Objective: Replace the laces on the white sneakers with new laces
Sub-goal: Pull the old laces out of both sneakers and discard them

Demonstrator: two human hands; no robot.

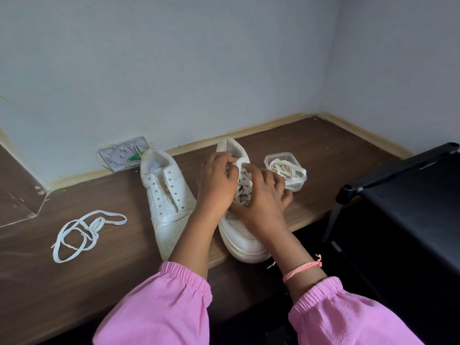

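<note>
Two white sneakers stand on the brown wooden shelf in front of me, toes pointing my way. The left sneaker has bare eyelets and no lace in it. The right sneaker is partly laced, its toe poking out over the shelf's front edge. Both my hands are on that one. My left hand has its fingers curled at the top of the tongue, where they seem to pinch the lace near the upper eyelets, though the fingertips are too bunched together for me to be sure what they hold. My right hand lies over the laced part, thumb stretched along the crossed lace, fingers bent at the top; I cannot tell whether they pinch the lace or only press on it.

A loose lace lies in a tangle on the shelf, well apart to the left of the sneakers. Just beside the right sneaker, to its right, sits a small clear plastic tub with more laces coiled inside. A grey plate with wires showing leans at the wall behind the left sneaker. My sleeves are pink, and a pink thread circles my right wrist. A black rack stands to the right.
</note>
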